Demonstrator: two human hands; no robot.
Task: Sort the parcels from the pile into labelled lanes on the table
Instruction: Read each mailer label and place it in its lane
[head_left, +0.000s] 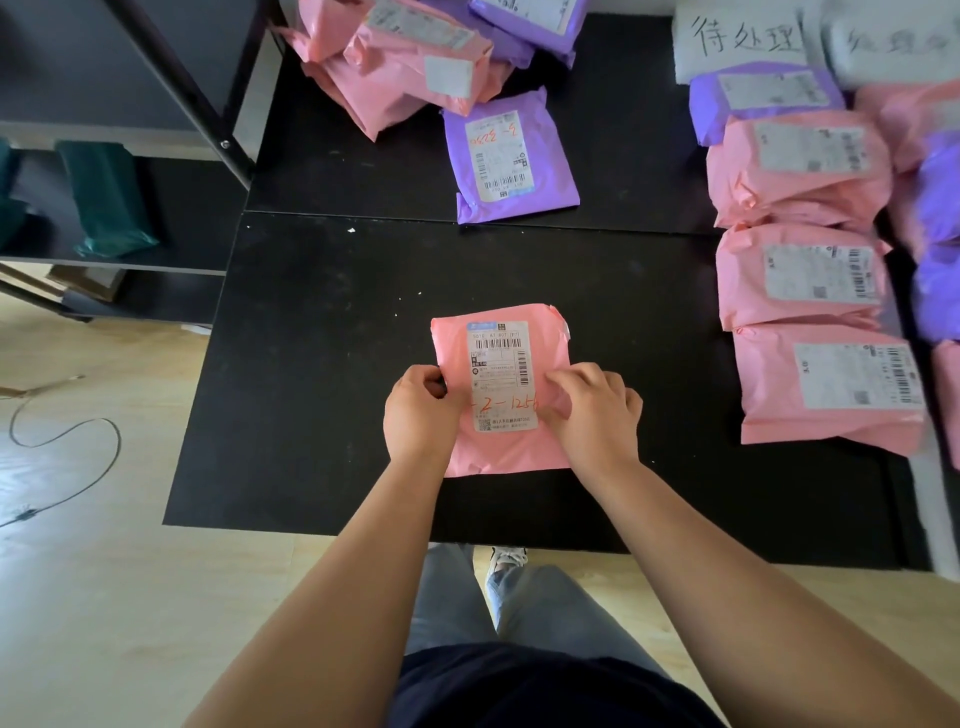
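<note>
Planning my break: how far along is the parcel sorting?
Done: a row of pink parcels lies under the handwritten sign on the right. In hand: the left hand and right hand hold a pink parcel marked in orange. Left: the pile at the far edge, plus maybe one purple parcel.

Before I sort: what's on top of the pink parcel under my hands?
A white shipping label with orange handwriting. The left hand and right hand cover its lower edges and some writing.

Pink parcel (501, 452), white label (501, 374), orange writing; black table (322, 364); purple parcel (511, 156).
</note>
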